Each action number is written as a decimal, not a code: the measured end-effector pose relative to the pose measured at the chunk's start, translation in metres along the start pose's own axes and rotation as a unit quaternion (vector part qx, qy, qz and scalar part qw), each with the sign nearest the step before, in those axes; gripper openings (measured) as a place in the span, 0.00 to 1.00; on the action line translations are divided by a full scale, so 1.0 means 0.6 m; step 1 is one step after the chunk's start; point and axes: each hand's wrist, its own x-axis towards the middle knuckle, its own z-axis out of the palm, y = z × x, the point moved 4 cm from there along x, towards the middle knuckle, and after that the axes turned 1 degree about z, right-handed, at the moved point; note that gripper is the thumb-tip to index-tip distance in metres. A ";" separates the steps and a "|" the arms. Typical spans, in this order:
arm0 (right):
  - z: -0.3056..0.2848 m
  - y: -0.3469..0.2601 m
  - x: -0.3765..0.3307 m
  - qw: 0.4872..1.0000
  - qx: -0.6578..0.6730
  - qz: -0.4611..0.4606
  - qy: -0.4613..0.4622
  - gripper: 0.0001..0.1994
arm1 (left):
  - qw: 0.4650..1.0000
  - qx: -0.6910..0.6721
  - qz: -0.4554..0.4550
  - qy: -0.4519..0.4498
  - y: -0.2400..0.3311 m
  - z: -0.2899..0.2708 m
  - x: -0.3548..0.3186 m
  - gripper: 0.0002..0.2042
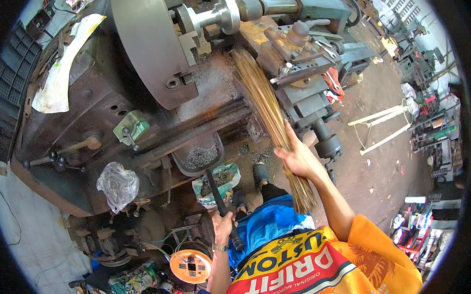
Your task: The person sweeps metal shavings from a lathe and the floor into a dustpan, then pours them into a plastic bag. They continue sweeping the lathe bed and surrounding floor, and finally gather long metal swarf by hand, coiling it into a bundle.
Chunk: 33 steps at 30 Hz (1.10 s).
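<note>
My left hand (224,226) is wrapped round the black handle of a dustpan (215,189). Grey metal shavings (200,157) lie in its pan, which is held by the front of a lathe, below the long lead screw (193,135). In my right hand (298,158) is a stick broom (262,91), a bundle of thin tan sticks gripped toward its lower end. The broom's far end reaches up between the lathe's big chuck (149,46) and the tool post (298,33), over a bed strewn with chips.
Under the dustpan stands an open sack (230,177) of shavings, near my feet. A plastic bag (117,186) hangs on the lathe's front at left. Wrenches (329,51) and a red rag (333,86) rest by the carriage. An orange round-topped object (190,266) sits at lower left.
</note>
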 end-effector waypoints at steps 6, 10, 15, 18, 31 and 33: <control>0.019 -0.043 0.019 0.975 0.174 0.000 -0.138 0.45 | 0.998 0.035 -0.010 -0.042 0.011 0.000 -0.006 0.04; 0.048 -0.050 0.079 0.975 0.170 -0.075 -0.121 0.46 | 0.997 0.061 0.010 -0.039 0.022 -0.006 -0.013 0.04; 0.150 -0.051 0.321 0.991 -0.041 -0.067 0.111 0.46 | 0.999 0.039 -0.004 -0.019 0.021 -0.017 -0.010 0.05; 0.221 -0.024 0.344 0.998 -0.026 -0.055 -0.003 0.48 | 0.999 0.036 -0.018 -0.023 0.017 -0.018 -0.008 0.05; 0.137 -0.009 0.306 0.999 -0.008 -0.048 -0.023 0.45 | 0.998 0.029 -0.055 -0.003 0.024 -0.004 -0.011 0.06; 0.159 -0.031 0.292 0.990 0.011 -0.026 -0.135 0.46 | 0.998 0.029 -0.055 0.010 0.025 -0.004 -0.011 0.07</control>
